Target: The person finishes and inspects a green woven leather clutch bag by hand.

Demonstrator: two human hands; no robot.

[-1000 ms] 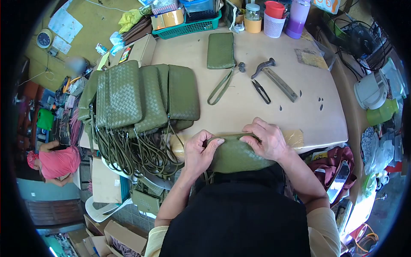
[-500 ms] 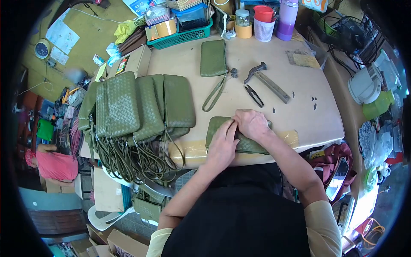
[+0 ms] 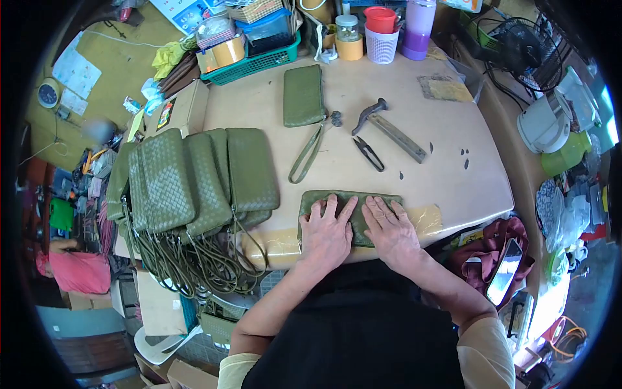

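Pale and scuffed, the work table (image 3: 447, 136) has a patch of clear tape (image 3: 426, 217) along its near edge. Just left of that patch lies a green woven pouch (image 3: 353, 197). Its long axis runs left to right, parallel to the edge. The person's left hand (image 3: 327, 232) and right hand (image 3: 389, 232) lie flat on it side by side. Their fingers are spread and point away, with the palms pressing down. The left hand covers the pouch's left half and the right hand its right half, so neither hand is nearer than the other. Only the far rim of the pouch and its two ends show past the fingers.

To the left, well apart, a fanned stack of matching pouches (image 3: 194, 172) lets its straps (image 3: 194, 259) dangle over the edge. Farther in, thread snips (image 3: 368, 154) lie near a hammer (image 3: 370, 111). A lone pouch (image 3: 303, 96) lies there too, its strap trailing toward the near side.

Along the far edge stand a green basket (image 3: 256, 61), a red cup (image 3: 380, 18) and a purple bottle (image 3: 418, 26). Down at the left a person in pink (image 3: 78, 271) is bent low among the floor clutter.
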